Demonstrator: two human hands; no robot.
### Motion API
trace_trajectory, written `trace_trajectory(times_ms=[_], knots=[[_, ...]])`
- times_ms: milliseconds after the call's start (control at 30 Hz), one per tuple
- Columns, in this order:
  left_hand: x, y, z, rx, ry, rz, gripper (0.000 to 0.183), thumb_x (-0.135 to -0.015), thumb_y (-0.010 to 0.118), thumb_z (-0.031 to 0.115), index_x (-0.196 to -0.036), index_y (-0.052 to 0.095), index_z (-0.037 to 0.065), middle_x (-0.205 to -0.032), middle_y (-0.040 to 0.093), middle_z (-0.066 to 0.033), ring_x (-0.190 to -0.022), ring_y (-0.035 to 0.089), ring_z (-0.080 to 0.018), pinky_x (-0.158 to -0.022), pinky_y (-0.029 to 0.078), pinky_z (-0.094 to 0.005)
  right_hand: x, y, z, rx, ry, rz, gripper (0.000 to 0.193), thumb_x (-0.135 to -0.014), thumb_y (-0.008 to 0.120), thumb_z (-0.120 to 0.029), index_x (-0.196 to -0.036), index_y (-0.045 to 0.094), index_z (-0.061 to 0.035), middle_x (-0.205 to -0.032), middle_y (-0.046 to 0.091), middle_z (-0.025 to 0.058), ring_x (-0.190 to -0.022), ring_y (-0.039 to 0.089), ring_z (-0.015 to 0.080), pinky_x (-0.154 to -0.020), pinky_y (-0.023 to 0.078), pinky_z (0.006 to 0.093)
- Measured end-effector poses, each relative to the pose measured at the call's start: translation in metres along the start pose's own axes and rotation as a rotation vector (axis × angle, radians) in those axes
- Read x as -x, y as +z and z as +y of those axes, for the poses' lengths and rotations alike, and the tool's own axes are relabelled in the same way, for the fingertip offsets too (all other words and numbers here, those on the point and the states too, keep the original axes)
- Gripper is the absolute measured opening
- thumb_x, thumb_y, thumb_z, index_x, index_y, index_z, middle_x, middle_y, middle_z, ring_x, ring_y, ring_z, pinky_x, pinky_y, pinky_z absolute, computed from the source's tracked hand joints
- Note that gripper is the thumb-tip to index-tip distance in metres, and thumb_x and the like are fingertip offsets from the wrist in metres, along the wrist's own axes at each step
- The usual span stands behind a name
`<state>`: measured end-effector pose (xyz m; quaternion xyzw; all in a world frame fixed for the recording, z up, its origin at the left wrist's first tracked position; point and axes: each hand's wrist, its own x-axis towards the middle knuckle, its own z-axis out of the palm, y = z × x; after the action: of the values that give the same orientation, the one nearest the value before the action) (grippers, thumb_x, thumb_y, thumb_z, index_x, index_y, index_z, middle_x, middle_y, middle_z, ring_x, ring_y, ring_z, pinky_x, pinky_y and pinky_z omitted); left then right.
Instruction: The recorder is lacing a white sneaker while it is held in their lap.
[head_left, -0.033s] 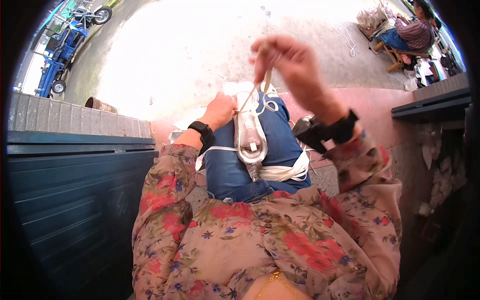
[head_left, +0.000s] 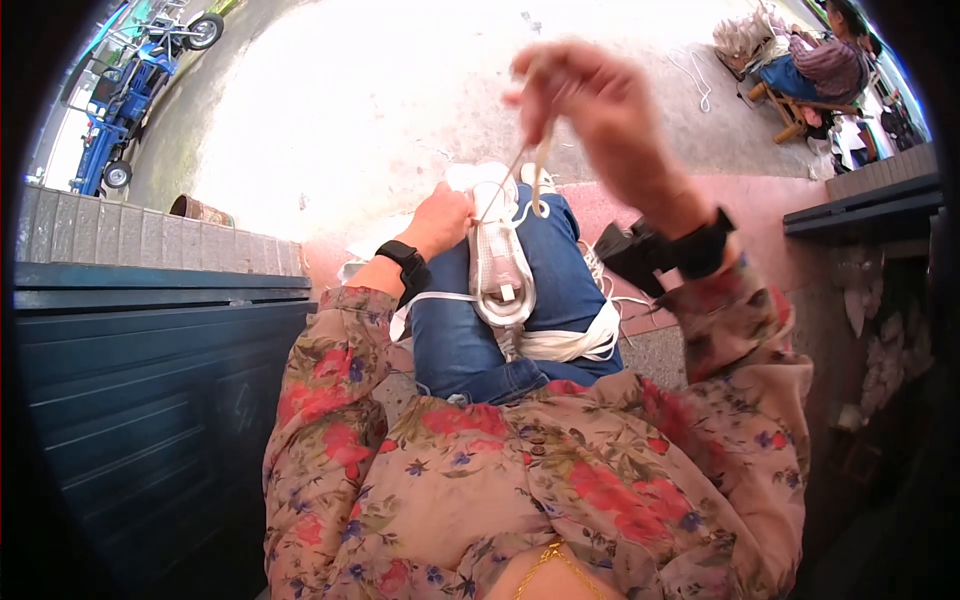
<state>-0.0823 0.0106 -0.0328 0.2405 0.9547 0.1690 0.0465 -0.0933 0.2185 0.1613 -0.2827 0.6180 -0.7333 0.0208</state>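
Note:
A white sneaker [head_left: 488, 255] lies lengthwise on my lap, its heel toward me. My left hand [head_left: 443, 220] is closed on the left edge of the shoe, near the eyelets. Raised above and beyond the shoe, my right hand [head_left: 590, 98] pinches a white shoelace [head_left: 511, 175] and is smeared by motion. The lace runs taut from the shoe up to those fingers, and a loose loop hangs beside it. A bundle of white laces [head_left: 575, 344] lies across my right thigh, and a single strand crosses my left thigh.
Dark blue panels stand on my left [head_left: 165, 390] and right [head_left: 865, 215]. At the far right a person [head_left: 825, 70] sits on a wooden chair beside pale material. A blue three-wheeled vehicle [head_left: 130, 90] is at far left. A rusty bucket [head_left: 200, 209] stands behind the left ledge.
My right hand has risen and moved slightly to the right, drawing a longer stretch of shoelace away from the shoe. The left hand and the sneaker stay in place.

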Motion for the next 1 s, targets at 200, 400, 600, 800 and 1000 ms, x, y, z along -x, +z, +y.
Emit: trace_trajectory(times_ms=[200, 400, 600, 800, 1000], knots=[[-0.002, -0.019, 0.023, -0.195, -0.017, 0.036, 0.008, -0.071, 0.054, 0.011, -0.074, 0.059, 0.006, -0.064, 0.057, -0.0145, -0.068, 0.057, -0.0334, -0.062, 0.046, -0.0426, -0.025, -0.059, -0.049, 0.719, -0.611, -0.105, 0.014, -0.087, 0.045, -0.003, -0.095, 0.055, 0.0021, -0.076, 0.058, 0.0051, -0.067, 0.056, 0.0137, -0.084, 0.046, 0.0344], [0.002, -0.026, 0.024, 0.06, -0.254, 0.025, 0.015, -0.075, 0.055, 0.014, -0.081, 0.06, 0.002, -0.071, 0.061, -0.0182, -0.069, 0.06, -0.0327, -0.061, 0.048, -0.0378, -0.026, -0.084, -0.067, 0.707, -0.583, -0.088, 0.014, -0.087, 0.045, -0.005, -0.095, 0.055, 0.0022, -0.077, 0.058, 0.0061, -0.069, 0.056, 0.0143, -0.083, 0.046, 0.0345], [-0.043, -0.015, 0.006, 0.36, -0.042, -0.002, 0.024, -0.073, 0.051, 0.014, -0.092, 0.061, 0.004, -0.083, 0.061, -0.0191, -0.08, 0.059, -0.0329, -0.07, 0.047, -0.0385, -0.024, -0.11, -0.084, 0.702, -0.558, -0.069, 0.015, -0.088, 0.044, -0.006, -0.095, 0.054, 0.0022, -0.078, 0.057, 0.0072, -0.07, 0.055, 0.0149, -0.083, 0.046, 0.0346], [-0.071, 0.006, 0.021, 0.227, 0.151, -0.322, 0.029, -0.067, 0.058, 0.016, -0.092, 0.061, 0.003, -0.083, 0.06, -0.0219, -0.082, 0.058, -0.0357, -0.071, 0.046, -0.0393, -0.019, -0.14, -0.107, 0.717, -0.515, -0.035, 0.016, -0.088, 0.043, -0.008, -0.095, 0.054, 0.0022, -0.079, 0.057, 0.0082, -0.071, 0.055, 0.0155, -0.082, 0.046, 0.0347], [-0.087, -0.003, 0.037, 0.398, 0.051, -0.392, 0.037, -0.064, 0.061, 0.013, -0.098, 0.058, -0.002, -0.087, 0.06, -0.0221, -0.086, 0.058, -0.031, -0.074, 0.046, -0.0351, -0.014, -0.165, -0.123, 0.717, -0.47, 0.0, 0.017, -0.088, 0.043, -0.009, -0.095, 0.053, 0.0022, -0.08, 0.057, 0.0093, -0.073, 0.055, 0.0161, -0.082, 0.046, 0.0348]])
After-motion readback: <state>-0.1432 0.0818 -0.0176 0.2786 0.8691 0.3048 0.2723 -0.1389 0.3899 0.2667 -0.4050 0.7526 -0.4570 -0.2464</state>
